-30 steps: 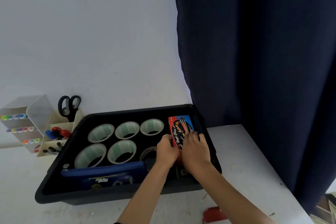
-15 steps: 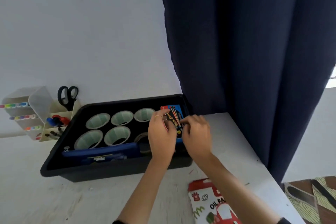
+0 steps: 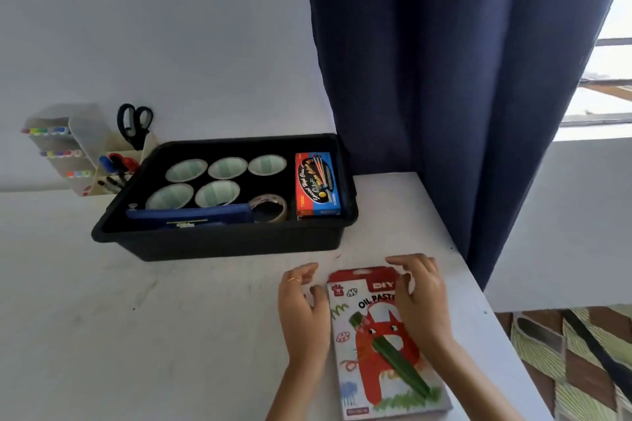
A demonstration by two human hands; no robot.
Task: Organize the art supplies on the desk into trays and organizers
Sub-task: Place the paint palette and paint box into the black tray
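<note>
We note the oil pastel box (image 3: 383, 349) flat on the surface (image 3: 171, 335), judged light, stiff and thin, best taken by its long edges; left hand (image 3: 302, 311) loosely spread just beside its left edge, right hand (image 3: 419, 304) loosely spread over its upper right, black tray (image 3: 219, 244) beyond.

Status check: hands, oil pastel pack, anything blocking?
Both open: left hand, right hand at oil pastel pack, no grip seen. Pack flat on desk, outside black tray. Tray crowded: tape rolls, blue pouch, pencil box.
</note>
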